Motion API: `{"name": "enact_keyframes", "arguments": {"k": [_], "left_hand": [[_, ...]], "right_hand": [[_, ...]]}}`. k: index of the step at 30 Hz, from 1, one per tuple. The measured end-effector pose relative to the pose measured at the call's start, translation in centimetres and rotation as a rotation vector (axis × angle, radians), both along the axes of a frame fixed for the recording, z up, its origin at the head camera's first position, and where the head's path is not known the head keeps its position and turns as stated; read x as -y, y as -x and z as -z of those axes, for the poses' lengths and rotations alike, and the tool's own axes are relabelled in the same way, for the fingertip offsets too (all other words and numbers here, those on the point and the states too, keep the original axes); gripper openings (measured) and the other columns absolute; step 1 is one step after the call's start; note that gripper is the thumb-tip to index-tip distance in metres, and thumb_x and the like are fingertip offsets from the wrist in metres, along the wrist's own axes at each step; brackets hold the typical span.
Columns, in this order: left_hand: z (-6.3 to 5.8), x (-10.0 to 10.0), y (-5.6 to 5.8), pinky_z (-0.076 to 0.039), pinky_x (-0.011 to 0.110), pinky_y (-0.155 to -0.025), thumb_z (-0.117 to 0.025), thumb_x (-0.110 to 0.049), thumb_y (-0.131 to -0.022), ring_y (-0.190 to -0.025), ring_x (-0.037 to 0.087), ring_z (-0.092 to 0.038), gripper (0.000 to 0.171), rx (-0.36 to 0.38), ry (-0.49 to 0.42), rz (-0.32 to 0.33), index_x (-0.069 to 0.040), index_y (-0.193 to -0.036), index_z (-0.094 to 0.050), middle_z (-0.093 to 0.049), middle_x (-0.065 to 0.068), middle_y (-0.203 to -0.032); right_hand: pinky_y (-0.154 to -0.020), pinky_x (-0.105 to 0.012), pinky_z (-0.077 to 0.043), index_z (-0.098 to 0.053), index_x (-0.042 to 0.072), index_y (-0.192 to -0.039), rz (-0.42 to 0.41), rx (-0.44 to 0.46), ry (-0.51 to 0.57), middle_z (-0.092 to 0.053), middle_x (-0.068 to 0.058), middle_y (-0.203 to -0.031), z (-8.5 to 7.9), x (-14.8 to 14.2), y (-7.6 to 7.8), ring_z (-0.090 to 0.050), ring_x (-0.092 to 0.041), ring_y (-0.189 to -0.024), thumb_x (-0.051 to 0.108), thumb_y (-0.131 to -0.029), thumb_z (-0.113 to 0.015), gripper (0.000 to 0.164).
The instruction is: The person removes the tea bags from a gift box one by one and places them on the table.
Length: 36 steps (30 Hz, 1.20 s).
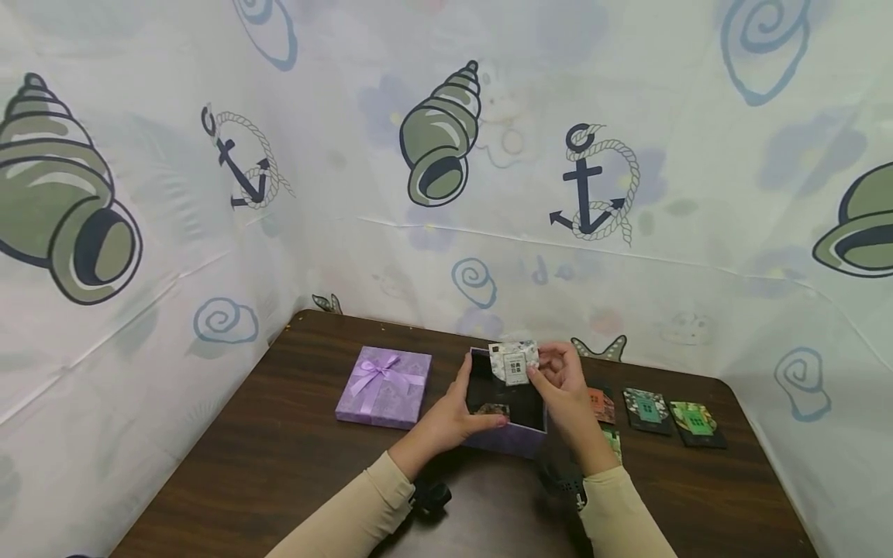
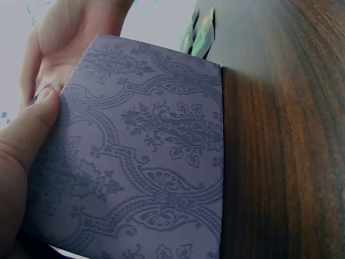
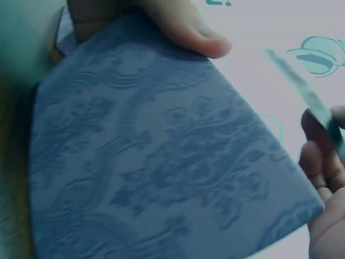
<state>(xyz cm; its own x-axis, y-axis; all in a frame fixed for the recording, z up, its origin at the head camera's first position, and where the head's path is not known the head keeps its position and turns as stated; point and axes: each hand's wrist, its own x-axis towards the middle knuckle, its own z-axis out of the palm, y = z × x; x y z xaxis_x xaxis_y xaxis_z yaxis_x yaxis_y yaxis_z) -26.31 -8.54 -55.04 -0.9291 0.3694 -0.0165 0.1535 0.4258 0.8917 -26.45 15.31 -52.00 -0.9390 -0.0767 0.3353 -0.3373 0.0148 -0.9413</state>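
Note:
An open purple box [image 1: 505, 443] with a dark inside stands on the table. My left hand [image 1: 446, 422] grips its left side, thumb over the near rim. Above the far right part of the box, my right hand [image 1: 567, 387] pinches a small white printed packet [image 1: 515, 364] between thumb and fingers. A brownish packet [image 1: 492, 409] shows inside by the near rim. In the left wrist view the box's patterned side [image 2: 145, 151] fills the middle. The right wrist view shows the held packet [image 3: 299, 81] nearly edge-on, above the box rim.
The matching lid [image 1: 384, 387] with a lilac bow lies left of the box. Right of it lie an orange packet [image 1: 601, 404], a teal packet [image 1: 647, 409] and a green packet [image 1: 698, 422]. Another green packet [image 1: 614, 443] is partly hidden by the right wrist. Patterned cloth [image 1: 523, 178] hangs behind.

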Motion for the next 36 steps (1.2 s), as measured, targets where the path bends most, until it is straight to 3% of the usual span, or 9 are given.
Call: {"name": "enact_keyframes", "arguments": {"k": [2, 8, 10, 14, 22, 28, 36], "left_hand": [[0.1, -0.1, 0.0, -0.035, 0.067, -0.127, -0.089, -0.060, -0.086, -0.161, 0.050, -0.034, 0.136, 0.001, -0.004, 0.003, -0.026, -0.177, 0.006, -0.015, 0.021, -0.182], [0.4, 0.1, 0.0, -0.039, 0.067, -0.124, -0.087, -0.068, -0.083, -0.158, 0.049, -0.040, 0.135, 0.014, 0.018, -0.019, -0.043, -0.174, 0.010, -0.016, 0.018, -0.183], [0.4, 0.3, 0.0, -0.039, 0.068, -0.124, -0.087, -0.069, -0.083, -0.158, 0.050, -0.040, 0.136, 0.013, 0.023, -0.024, -0.043, -0.174, 0.010, -0.017, 0.017, -0.183], [0.3, 0.3, 0.0, -0.038, 0.069, -0.124, -0.088, -0.066, -0.083, -0.158, 0.051, -0.039, 0.136, 0.012, 0.029, -0.027, -0.040, -0.175, 0.008, -0.016, 0.016, -0.183], [0.2, -0.1, 0.0, -0.040, 0.069, -0.123, -0.091, -0.059, -0.085, -0.157, 0.050, -0.042, 0.136, 0.022, 0.001, -0.018, -0.041, -0.175, 0.010, -0.014, 0.014, -0.184], [0.3, -0.2, 0.1, -0.038, 0.070, -0.123, -0.091, -0.057, -0.086, -0.160, 0.051, -0.036, 0.135, 0.015, -0.003, -0.019, -0.042, -0.175, 0.009, -0.015, 0.016, -0.183], [0.4, -0.1, 0.0, -0.038, 0.072, -0.122, -0.091, -0.057, -0.085, -0.159, 0.053, -0.036, 0.135, 0.021, 0.006, -0.030, -0.046, -0.173, 0.011, -0.016, 0.017, -0.183]], "right_hand": [[-0.087, -0.021, -0.056, -0.044, 0.006, -0.145, 0.046, -0.020, 0.019, -0.058, -0.005, -0.117, 0.3, -0.2, -0.6, -0.066, -0.009, -0.098, 0.007, -0.108, -0.067, 0.043], [-0.075, -0.021, -0.052, -0.070, 0.008, -0.131, 0.214, -0.040, -0.028, -0.067, -0.005, -0.110, 1.2, -0.7, -1.9, -0.061, -0.012, -0.088, 0.016, -0.106, -0.074, 0.026], [-0.074, -0.021, -0.051, -0.073, 0.010, -0.129, 0.255, -0.030, -0.021, -0.068, -0.006, -0.107, 1.6, -0.8, -2.1, -0.059, -0.014, -0.086, 0.019, -0.106, -0.075, 0.025], [-0.073, -0.022, -0.049, -0.074, 0.008, -0.129, 0.309, -0.043, 0.041, -0.068, -0.006, -0.107, 2.8, -1.1, -2.4, -0.058, -0.014, -0.085, 0.016, -0.106, -0.074, 0.025], [-0.066, -0.019, -0.047, -0.074, -0.005, -0.127, 0.411, -0.212, 0.151, -0.072, -0.002, -0.102, 5.2, -3.1, -3.2, -0.056, -0.011, -0.076, 0.001, -0.105, -0.070, 0.023], [-0.061, -0.021, -0.041, -0.074, -0.006, -0.126, 0.494, -0.230, 0.152, -0.070, -0.008, -0.097, 6.1, -5.1, -4.2, -0.050, -0.012, -0.069, 0.002, -0.105, -0.071, 0.023], [-0.058, -0.022, -0.043, -0.073, -0.011, -0.124, 0.554, -0.218, 0.095, -0.073, -0.001, -0.095, 7.3, -7.9, -5.6, -0.051, -0.012, -0.064, -0.001, -0.104, -0.070, 0.022]]}}
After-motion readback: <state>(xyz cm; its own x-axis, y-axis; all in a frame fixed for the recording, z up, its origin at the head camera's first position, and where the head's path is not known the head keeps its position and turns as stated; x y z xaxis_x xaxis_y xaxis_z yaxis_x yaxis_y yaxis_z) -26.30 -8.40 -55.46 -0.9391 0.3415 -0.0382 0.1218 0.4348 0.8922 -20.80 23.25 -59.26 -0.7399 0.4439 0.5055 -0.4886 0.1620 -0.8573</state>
